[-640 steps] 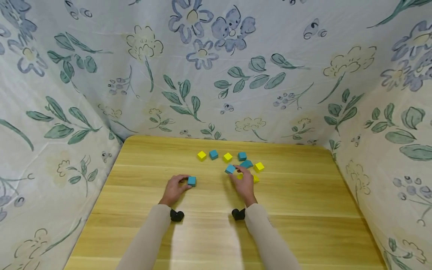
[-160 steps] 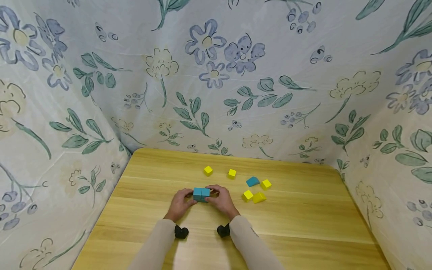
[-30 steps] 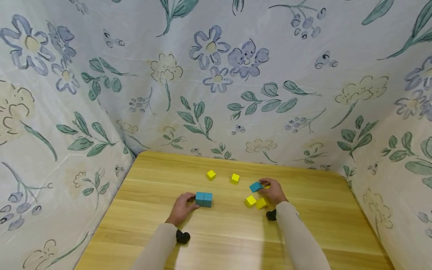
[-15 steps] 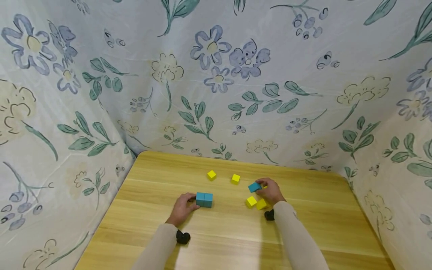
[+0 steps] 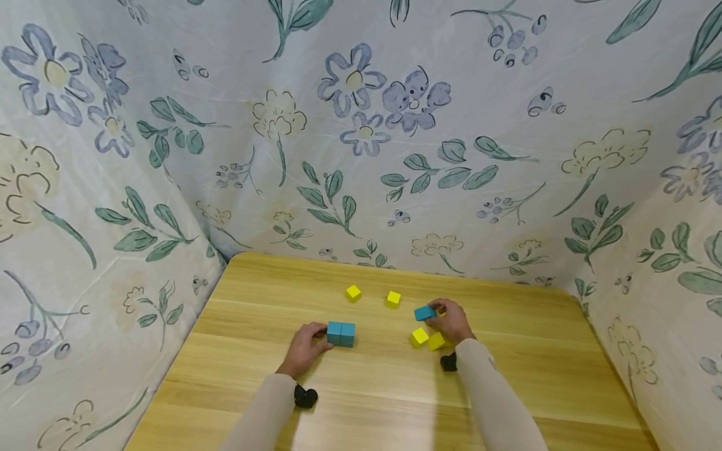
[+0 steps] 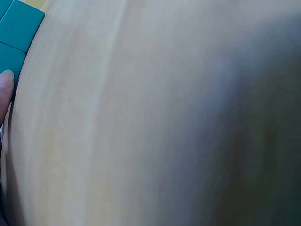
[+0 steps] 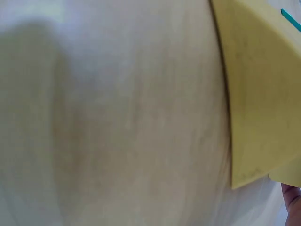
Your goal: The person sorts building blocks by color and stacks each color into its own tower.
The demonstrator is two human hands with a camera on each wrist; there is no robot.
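Note:
In the head view, my left hand holds the left side of a blue block group, with thumb and fingers at its sides. The blue blocks stand side by side, their faces flush. In the left wrist view, my thumb lies against a blue block. To the right, my right hand pinches a blue wedge-like block at its right end. Just below that hand lie a yellow cube and a yellow triangular block; another yellow block behind the fingers is mostly hidden.
Two yellow cubes, the left one and the right one, lie toward the back of the wooden table. Floral cloth rises behind and beside the table. A large yellow triangular block fills the right wrist view's right side.
Over the last second my right hand and the blue wedge-like block have shifted slightly left. My left hand stays put. Since the oldest frame, the scattered blue cubes have been brought together at my left hand.

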